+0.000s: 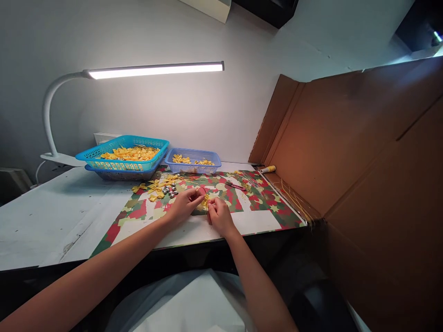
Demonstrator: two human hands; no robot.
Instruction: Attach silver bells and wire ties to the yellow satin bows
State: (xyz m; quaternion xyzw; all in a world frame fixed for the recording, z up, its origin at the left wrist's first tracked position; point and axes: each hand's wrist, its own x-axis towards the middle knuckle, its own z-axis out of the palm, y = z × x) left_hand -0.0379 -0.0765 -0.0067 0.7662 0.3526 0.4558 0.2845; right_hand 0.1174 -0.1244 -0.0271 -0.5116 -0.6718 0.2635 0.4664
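My left hand point(185, 203) and my right hand point(219, 215) meet low over the near part of a patterned mat point(238, 203). Both have closed, pinching fingers around a small yellow ribbon bow point(206, 201), which the fingertips partly cover. Left of the hands lies a cluster of small silvery bell-like pieces point(170, 190). Beside and behind these, loose yellow ribbon bows point(155, 186) are scattered, some with thin stems. A tool with pink-red handles point(236, 186) rests on the mat to the right of my hands.
A turquoise basket point(162, 144) full of yellow bows sits stacked on a blue one point(121, 175). A smaller blue basket point(194, 169) stands beside them. The white lamp point(155, 70) reaches overhead. A cardboard panel point(346, 138) walls off the right; golden cords point(294, 198) lie along its foot.
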